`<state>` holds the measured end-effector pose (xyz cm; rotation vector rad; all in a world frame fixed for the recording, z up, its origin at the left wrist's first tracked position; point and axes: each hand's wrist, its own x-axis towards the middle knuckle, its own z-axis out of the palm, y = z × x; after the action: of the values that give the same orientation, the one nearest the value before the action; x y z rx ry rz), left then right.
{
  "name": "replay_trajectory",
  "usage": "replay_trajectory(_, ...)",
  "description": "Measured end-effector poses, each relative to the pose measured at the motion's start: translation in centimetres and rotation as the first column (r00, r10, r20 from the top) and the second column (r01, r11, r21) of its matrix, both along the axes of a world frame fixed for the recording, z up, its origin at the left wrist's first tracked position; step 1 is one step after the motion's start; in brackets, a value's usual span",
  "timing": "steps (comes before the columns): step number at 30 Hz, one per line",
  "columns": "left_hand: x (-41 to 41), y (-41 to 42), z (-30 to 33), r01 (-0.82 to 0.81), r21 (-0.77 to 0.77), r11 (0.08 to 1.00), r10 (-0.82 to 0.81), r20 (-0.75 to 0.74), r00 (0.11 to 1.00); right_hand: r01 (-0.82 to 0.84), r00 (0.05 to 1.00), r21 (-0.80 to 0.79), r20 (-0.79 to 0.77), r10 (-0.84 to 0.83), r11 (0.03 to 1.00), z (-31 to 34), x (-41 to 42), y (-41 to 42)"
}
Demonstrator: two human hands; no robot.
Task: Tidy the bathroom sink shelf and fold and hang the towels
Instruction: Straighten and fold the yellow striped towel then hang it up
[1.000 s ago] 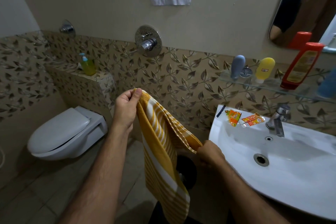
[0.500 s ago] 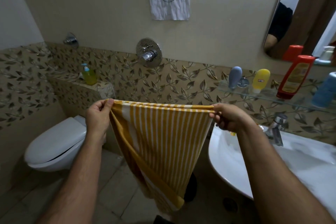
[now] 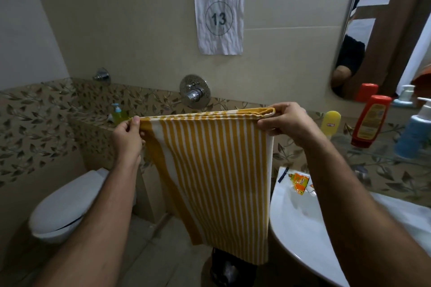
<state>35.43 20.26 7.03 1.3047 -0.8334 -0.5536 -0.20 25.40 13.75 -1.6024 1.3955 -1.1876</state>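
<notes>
Your left hand [image 3: 127, 136] and right hand [image 3: 285, 121] each pinched an upper corner of the striped towel [image 3: 217, 177], fingers curled round its edge; you held it spread, hanging left of the sink [image 3: 300, 228].

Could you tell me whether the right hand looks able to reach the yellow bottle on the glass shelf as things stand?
Probably not right away: the right hand is pinching a corner of the striped towel, which the left hand holds stretched. The yellow bottle stands just beyond it with nothing between.
</notes>
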Motion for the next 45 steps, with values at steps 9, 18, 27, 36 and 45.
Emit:
replay_trajectory(9,-0.7,0.0,3.4,-0.054,-0.137,0.989,0.065,0.072,0.995,0.076,0.988,-0.383,-0.097,-0.122,0.921,0.8,-0.9,0.1)
replay_trajectory(18,-1.2,1.3,6.6,-0.042,-0.221,0.974,0.078,0.155,0.985,-0.07,0.923,-0.174,0.362,0.131,0.982,3.3,0.4,-0.1)
replay_trajectory(27,1.8,4.5,8.1,0.247,-0.343,0.906,-0.257,0.018,0.966,-0.421,0.882,0.042,0.25,0.399,0.906,5.9,-2.1,2.1)
replay_trajectory(36,0.6,1.3,3.9,0.618,0.21,0.757,-0.548,-0.309,0.777,-0.214,0.753,0.017,0.64,0.154,0.977,7.7,5.8,-2.3)
replay_trajectory(45,-1.1,2.7,-7.2,0.667,0.066,0.742,-0.529,-0.554,0.643,-0.021,0.796,0.183,0.598,-0.094,0.983,2.5,4.3,-4.9)
